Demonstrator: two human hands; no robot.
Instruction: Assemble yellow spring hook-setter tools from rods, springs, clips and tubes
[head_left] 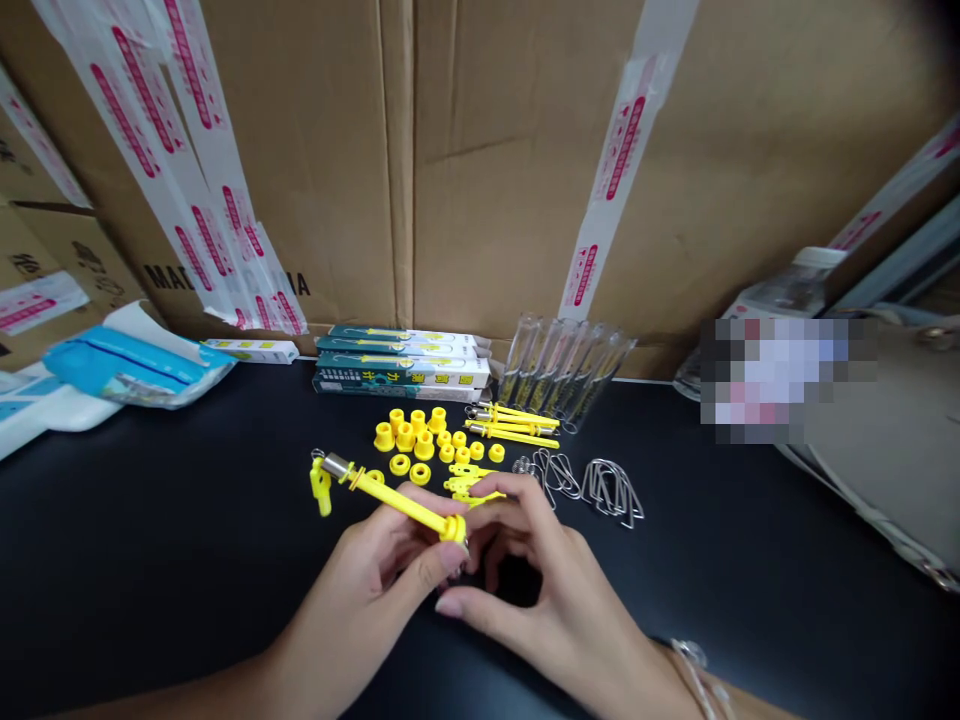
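A yellow rod assembly (405, 502) slants above the black table, with a metal cylinder (336, 465) and a small yellow tag (321, 487) at its far left end. My left hand (397, 570) pinches its near end, where yellow rings (452, 529) sit. Close beside that end is my right hand (525, 570), its fingers curled and its thumb apart from them. Whether the right fingertips hold some small metal part there cannot be made out. Behind the hands lie yellow flat pieces (469, 478), partly hidden by the right fingers.
Yellow caps (406, 436), rod assemblies (517, 432), metal hooks (611, 490), clear tubes (562, 365) and stacked boxes (401, 375) lie beyond the hands. A blue packet (142, 360) is left; a bottle (795, 285) and bag (885, 430) are right. Cardboard (495, 150) stands behind.
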